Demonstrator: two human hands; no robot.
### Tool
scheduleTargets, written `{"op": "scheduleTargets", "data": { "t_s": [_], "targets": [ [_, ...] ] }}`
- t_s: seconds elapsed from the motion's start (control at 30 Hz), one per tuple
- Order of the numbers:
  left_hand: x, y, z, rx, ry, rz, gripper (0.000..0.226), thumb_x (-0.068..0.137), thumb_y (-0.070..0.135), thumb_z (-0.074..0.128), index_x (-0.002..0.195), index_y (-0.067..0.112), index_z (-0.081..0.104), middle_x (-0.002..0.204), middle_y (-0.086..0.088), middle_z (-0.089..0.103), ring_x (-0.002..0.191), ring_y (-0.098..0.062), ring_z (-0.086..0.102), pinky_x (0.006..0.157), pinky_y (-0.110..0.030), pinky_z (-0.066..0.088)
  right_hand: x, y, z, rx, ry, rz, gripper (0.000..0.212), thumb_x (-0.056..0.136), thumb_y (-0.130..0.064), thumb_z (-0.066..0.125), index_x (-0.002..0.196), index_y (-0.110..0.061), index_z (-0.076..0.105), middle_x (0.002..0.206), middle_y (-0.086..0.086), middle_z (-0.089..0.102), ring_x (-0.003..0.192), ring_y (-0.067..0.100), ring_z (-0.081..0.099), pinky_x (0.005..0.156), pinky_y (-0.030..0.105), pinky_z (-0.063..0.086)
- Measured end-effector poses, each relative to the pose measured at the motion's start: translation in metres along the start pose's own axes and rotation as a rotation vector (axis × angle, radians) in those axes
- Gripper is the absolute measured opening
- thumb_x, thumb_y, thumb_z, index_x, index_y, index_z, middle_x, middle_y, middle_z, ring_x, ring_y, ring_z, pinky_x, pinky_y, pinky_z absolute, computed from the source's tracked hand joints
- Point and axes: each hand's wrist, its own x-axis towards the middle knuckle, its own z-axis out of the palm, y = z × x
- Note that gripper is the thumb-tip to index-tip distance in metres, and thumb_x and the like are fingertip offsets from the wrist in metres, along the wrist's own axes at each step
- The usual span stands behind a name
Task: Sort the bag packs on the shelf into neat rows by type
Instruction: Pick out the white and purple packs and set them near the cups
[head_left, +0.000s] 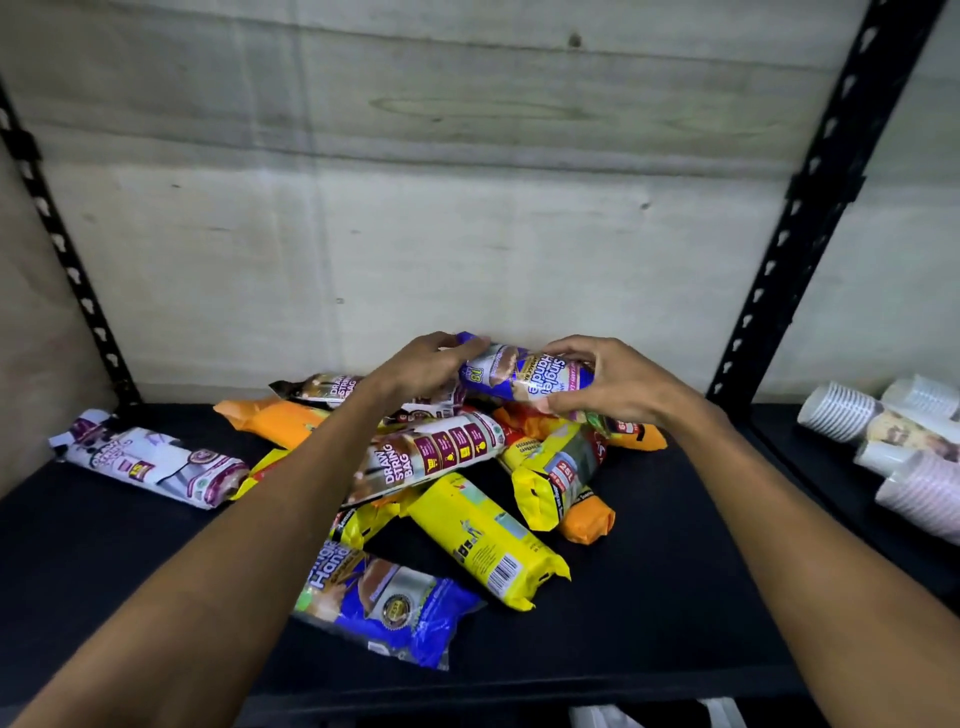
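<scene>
A jumbled pile of bag packs lies on the black shelf (649, 597). Both hands hold a blue "Single Handle" pack (524, 376) above the back of the pile: my left hand (426, 371) grips its left end, my right hand (608, 382) grips its right end. Below lie a white "Draw String Bag" pack (431, 454), yellow packs (483, 543) (550, 475), orange packs (275, 418) (587, 522) and another blue pack (389, 605) at the front. A white and purple pack (156, 462) lies apart at the left.
Stacks of paper cups (852, 415) lie on their sides on the neighbouring shelf at the right. Black slotted uprights (795, 228) (57, 239) frame the bay. A pale wall stands behind the shelf.
</scene>
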Motion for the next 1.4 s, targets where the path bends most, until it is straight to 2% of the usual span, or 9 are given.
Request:
{"op": "scheduleTargets", "data": {
  "t_s": [0.13,0.27,0.37,0.53,0.67,0.8,0.97,1.2,1.4],
  "targets": [
    [0.004,0.006,0.002,-0.283,-0.118,-0.001,0.044,0.086,0.046,0.068,0.116,0.014,0.065,0.106,-0.004,0.076,0.101,-0.02,0.071,0.088,-0.035,0.058,-0.001,0.001,-0.008,0.055,-0.021,-0.056,0.067,0.072,-0.028,0.087,0.132,-0.031,0.058,0.123,-0.004,0.062,0.1,0.011,0.067,0.079,0.029,0.061],
    [0.004,0.009,-0.01,-0.42,-0.138,-0.05,0.046,0.082,0.033,0.076,0.118,0.007,0.064,0.105,-0.009,0.076,0.094,-0.018,0.073,0.082,-0.034,0.061,0.004,-0.002,-0.011,0.104,0.016,-0.057,0.072,0.068,-0.036,0.087,0.134,-0.031,0.058,0.123,-0.006,0.058,0.094,0.009,0.068,0.063,0.018,0.057],
    [-0.005,0.01,-0.025,-0.469,-0.127,-0.092,0.041,0.082,0.029,0.076,0.114,0.005,0.067,0.098,-0.009,0.076,0.084,-0.016,0.074,0.072,-0.031,0.063,0.01,-0.007,-0.006,0.168,0.061,-0.024,0.079,0.065,-0.042,0.087,0.136,-0.03,0.056,0.123,-0.004,0.057,0.097,0.006,0.064,0.069,0.019,0.056],
    [-0.027,-0.006,-0.059,-0.435,-0.051,-0.17,0.072,0.053,0.042,0.087,0.113,0.008,0.067,0.1,-0.009,0.077,0.09,-0.021,0.075,0.075,-0.035,0.063,0.026,-0.027,0.019,0.279,0.038,0.003,0.092,0.056,-0.045,0.09,0.139,-0.035,0.051,0.124,-0.002,0.054,0.106,0.016,0.063,0.087,0.042,0.059],
    [-0.057,-0.029,-0.09,-0.428,-0.004,-0.231,0.076,0.046,0.045,0.087,0.11,0.009,0.068,0.086,-0.006,0.078,0.076,-0.015,0.075,0.061,-0.029,0.062,0.042,-0.056,0.046,0.287,0.005,-0.061,0.076,0.065,-0.036,0.09,0.133,-0.025,0.058,0.112,-0.007,0.059,0.098,0.009,0.063,0.078,0.03,0.058],
    [-0.092,-0.063,-0.121,-0.399,0.07,-0.29,0.105,0.015,0.057,0.095,0.107,0.013,0.07,0.086,-0.004,0.078,0.071,-0.01,0.074,0.06,-0.025,0.06,0.055,-0.086,0.077,0.26,-0.059,-0.123,0.071,0.061,-0.041,0.092,0.124,-0.021,0.066,0.113,-0.006,0.065,0.096,0.008,0.066,0.074,0.023,0.055],
    [-0.145,-0.1,-0.15,-0.368,0.135,-0.341,0.106,0.012,0.061,0.093,0.106,0.016,0.073,0.092,-0.006,0.079,0.073,-0.009,0.075,0.057,-0.022,0.059,0.067,-0.131,0.125,0.175,-0.192,-0.201,0.065,0.064,-0.037,0.091,0.121,-0.018,0.068,0.116,0.0,0.066,0.096,0.013,0.066,0.078,0.026,0.055],
    [-0.207,-0.145,-0.178,-0.241,0.105,-0.518,0.1,0.021,0.056,0.097,0.109,0.014,0.075,0.111,-0.006,0.076,0.1,-0.015,0.067,0.091,-0.032,0.054,0.07,-0.181,0.181,-0.049,-0.452,-0.31,0.061,0.068,-0.037,0.089,0.122,-0.018,0.067,0.137,0.002,0.058,0.118,0.019,0.056,0.091,0.031,0.045],
    [-0.233,-0.163,-0.183,-0.063,0.036,-0.576,0.097,0.027,0.064,0.091,0.108,0.015,0.074,0.103,0.0,0.077,0.095,-0.009,0.064,0.081,-0.026,0.049,0.063,-0.211,0.199,-0.345,-0.599,-0.364,0.064,0.068,-0.044,0.087,0.123,-0.02,0.063,0.121,-0.003,0.058,0.103,0.016,0.052,0.075,0.028,0.042]
  ]
}}
